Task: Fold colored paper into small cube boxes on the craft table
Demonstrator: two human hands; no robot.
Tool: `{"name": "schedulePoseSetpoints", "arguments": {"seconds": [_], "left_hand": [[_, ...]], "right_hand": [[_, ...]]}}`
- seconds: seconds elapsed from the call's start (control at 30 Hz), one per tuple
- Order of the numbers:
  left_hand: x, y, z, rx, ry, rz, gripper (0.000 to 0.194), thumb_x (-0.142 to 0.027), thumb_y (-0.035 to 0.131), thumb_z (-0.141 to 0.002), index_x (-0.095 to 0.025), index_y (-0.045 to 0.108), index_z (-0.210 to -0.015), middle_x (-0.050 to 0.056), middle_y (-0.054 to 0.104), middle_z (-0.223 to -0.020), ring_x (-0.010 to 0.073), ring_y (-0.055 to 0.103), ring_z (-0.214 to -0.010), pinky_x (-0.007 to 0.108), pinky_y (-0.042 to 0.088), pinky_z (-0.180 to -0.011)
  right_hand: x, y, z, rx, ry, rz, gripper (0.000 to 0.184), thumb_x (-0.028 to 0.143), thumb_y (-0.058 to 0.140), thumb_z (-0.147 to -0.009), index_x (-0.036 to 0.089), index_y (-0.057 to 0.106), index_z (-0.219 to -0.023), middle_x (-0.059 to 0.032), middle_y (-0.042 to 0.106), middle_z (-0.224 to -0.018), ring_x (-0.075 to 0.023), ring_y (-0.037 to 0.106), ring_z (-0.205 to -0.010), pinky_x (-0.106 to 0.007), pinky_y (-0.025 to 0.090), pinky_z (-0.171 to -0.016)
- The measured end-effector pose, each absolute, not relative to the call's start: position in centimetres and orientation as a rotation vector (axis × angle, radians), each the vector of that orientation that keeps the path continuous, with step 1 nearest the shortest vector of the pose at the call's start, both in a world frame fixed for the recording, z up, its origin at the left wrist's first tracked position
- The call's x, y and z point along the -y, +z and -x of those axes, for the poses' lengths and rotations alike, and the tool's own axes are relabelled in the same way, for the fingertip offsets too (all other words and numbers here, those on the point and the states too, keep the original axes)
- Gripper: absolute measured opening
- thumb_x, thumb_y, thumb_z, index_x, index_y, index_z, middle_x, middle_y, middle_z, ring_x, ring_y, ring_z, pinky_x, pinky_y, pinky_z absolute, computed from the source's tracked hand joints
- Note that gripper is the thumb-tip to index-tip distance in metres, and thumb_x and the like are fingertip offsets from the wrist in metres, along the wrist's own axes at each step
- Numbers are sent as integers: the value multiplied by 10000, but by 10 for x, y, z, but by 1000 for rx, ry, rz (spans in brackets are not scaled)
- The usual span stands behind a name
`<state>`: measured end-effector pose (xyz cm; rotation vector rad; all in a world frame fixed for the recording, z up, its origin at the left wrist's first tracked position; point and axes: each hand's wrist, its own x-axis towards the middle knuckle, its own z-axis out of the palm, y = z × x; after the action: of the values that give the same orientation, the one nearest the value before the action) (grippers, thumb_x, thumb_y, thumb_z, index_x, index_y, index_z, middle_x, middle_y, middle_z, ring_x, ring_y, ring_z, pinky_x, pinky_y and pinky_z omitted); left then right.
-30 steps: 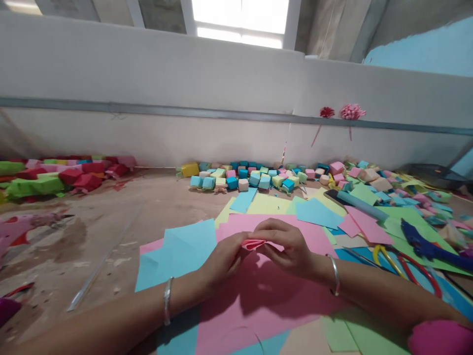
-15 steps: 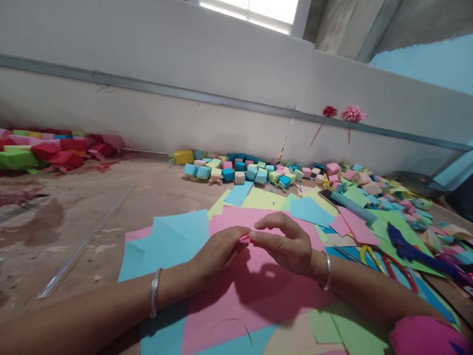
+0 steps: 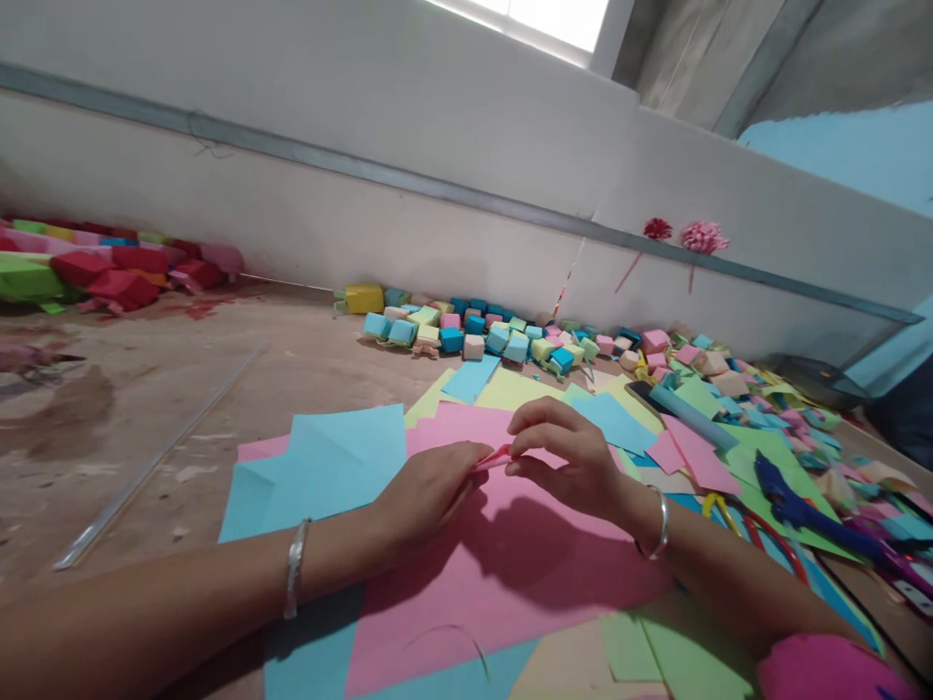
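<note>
My left hand (image 3: 427, 491) and my right hand (image 3: 565, 455) meet above a large pink paper sheet (image 3: 502, 574) on the table. Between their fingertips they pinch a small folded pink paper piece (image 3: 494, 457), mostly hidden by the fingers. Both hands have their fingers closed on it. Each wrist wears a silver bangle. A light blue sheet (image 3: 328, 467) lies just left of my left hand.
Several small paper cubes (image 3: 466, 335) in blue, pink, yellow and green lie along the wall. Red and green paper boxes (image 3: 109, 277) pile at far left. Loose coloured sheets, a blue glue gun (image 3: 802, 501) and scissors (image 3: 736, 520) lie at right. A thin clear rod (image 3: 156, 462) lies at left.
The camera has tilted down and turned. My right hand's fingers, lifted half a second ago, have closed back down onto the small pink piece; both hands stay together over the pink sheet.
</note>
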<state>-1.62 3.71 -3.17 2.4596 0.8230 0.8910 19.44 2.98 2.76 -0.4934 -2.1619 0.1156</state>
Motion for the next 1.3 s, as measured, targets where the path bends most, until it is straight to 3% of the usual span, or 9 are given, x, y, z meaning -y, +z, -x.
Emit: {"name": "schedulePoseSetpoints", "arguments": {"seconds": [0.17, 0.27, 0.5, 0.67, 0.8, 1.0, 1.13, 1.3], "left_hand": [[-34, -32, 14, -648, 948, -2428, 344, -178, 405, -945, -217, 440, -1285, 82, 666, -1139, 186, 651, -955, 321, 524, -806], [-29, -25, 13, -562, 909, -2328, 382, -196, 401, -952, -219, 405, -1332, 72, 674, -1092, 162, 665, -881, 282, 536, -757], [-22, -18, 13, -648, 872, -2255, 306, -303, 329, -998, -205, 501, -1232, 48, 690, -933, 134, 665, -721, 246, 532, -672], [-21, -19, 13, -638, 881, -2303, 271, -297, 316, -997, -196, 541, -1112, 45, 690, -916, 143, 657, -748, 250, 522, -671], [-21, -20, 14, -626, 856, -2336, 254, -279, 319, -994, -196, 541, -1085, 42, 696, -920, 150, 656, -772, 266, 516, -705], [-23, -24, 14, -587, 807, -2350, 272, -230, 357, -966, -208, 522, -1181, 57, 712, -973, 163, 673, -808, 277, 524, -731], [-25, -26, 14, -564, 808, -2397, 279, -169, 397, -907, -201, 536, -1147, 46, 709, -890, 163, 664, -760, 254, 509, -686], [-25, -28, 15, -613, 886, -2431, 313, -153, 375, -908, -211, 519, -1180, 46, 712, -929, 164, 668, -782, 252, 500, -685]], "right_hand": [[-28, 26, -195, 2202, 64, 498, 64, 168, 600, -887, 187, 565, -836, -67, 641, -816, -161, 603, -759, -292, 506, -665], [-26, 25, -194, 2173, 50, 504, 58, 165, 563, -901, 186, 558, -848, -63, 630, -790, -158, 599, -739, -280, 500, -635], [-19, 21, -190, 2090, 124, 569, 76, 167, 614, -874, 197, 548, -853, -30, 599, -769, -133, 569, -708, -270, 498, -625], [-15, 23, -187, 2058, 303, 656, 204, 170, 663, -837, 182, 596, -1029, -16, 600, -772, -114, 545, -659, -260, 491, -607], [-14, 28, -185, 2122, 378, 664, 29, 188, 631, -862, 180, 652, -880, -24, 605, -732, -129, 550, -694, -271, 481, -619], [-10, 25, -186, 2083, 406, 651, 49, 164, 640, -841, 161, 653, -794, -30, 588, -684, -126, 539, -644, -255, 449, -559], [-7, 25, -187, 2061, 458, 639, 120, 227, 663, -846, 156, 654, -749, -46, 596, -687, -129, 543, -626, -258, 445, -539], [-6, 31, -186, 2081, 496, 701, 92, 242, 660, -858, 172, 676, -801, -35, 623, -713, -127, 567, -664, -256, 477, -585]]}}
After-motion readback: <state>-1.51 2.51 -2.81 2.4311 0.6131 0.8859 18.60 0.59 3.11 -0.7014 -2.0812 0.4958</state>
